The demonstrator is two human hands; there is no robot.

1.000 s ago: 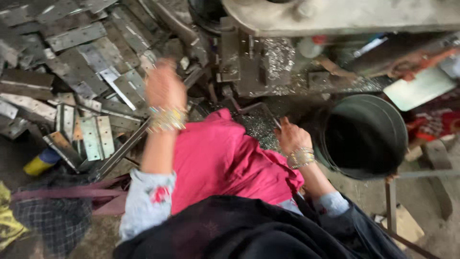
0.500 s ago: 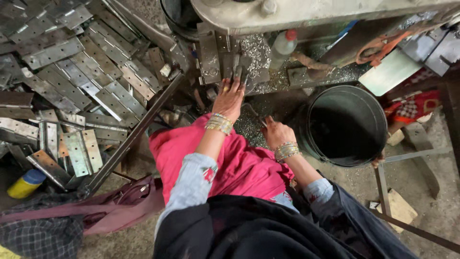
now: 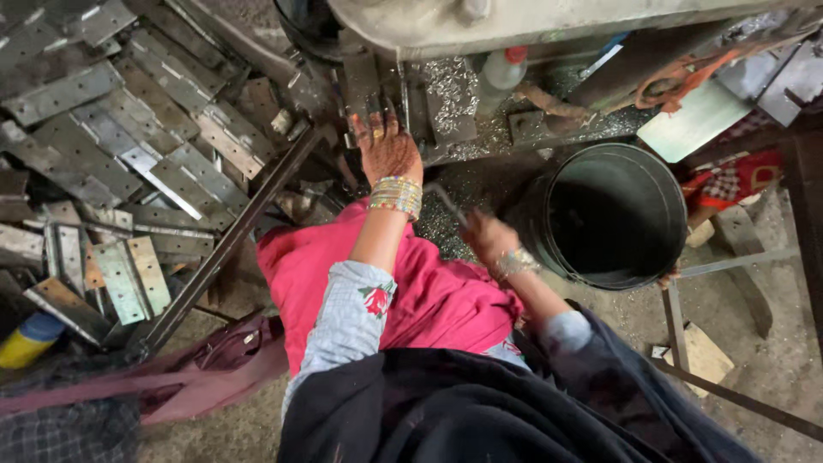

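Observation:
My left hand (image 3: 387,147), with several bangles on the wrist, is stretched forward, its fingers lying flat on a dark metal block (image 3: 364,81) of the machine bed. My right hand (image 3: 485,237) is closed around a thin bent metal rod (image 3: 446,202) beside my knee, just left of a black bucket (image 3: 679,199). The rod's tip points toward the shavings-covered bed (image 3: 450,94). A pink cloth (image 3: 429,296) covers my lap.
Many grey perforated metal plates (image 3: 129,159) are heaped on the left, with a long steel bar (image 3: 230,244) lying across them. A plastic bottle (image 3: 501,73) stands on the machine. A yellow and blue can (image 3: 30,339) lies at the far left. A dark bag (image 3: 231,351) lies by my leg.
My left hand has moved right, from the plate pile to the machine block. My right hand has stayed near the bucket with the rod.

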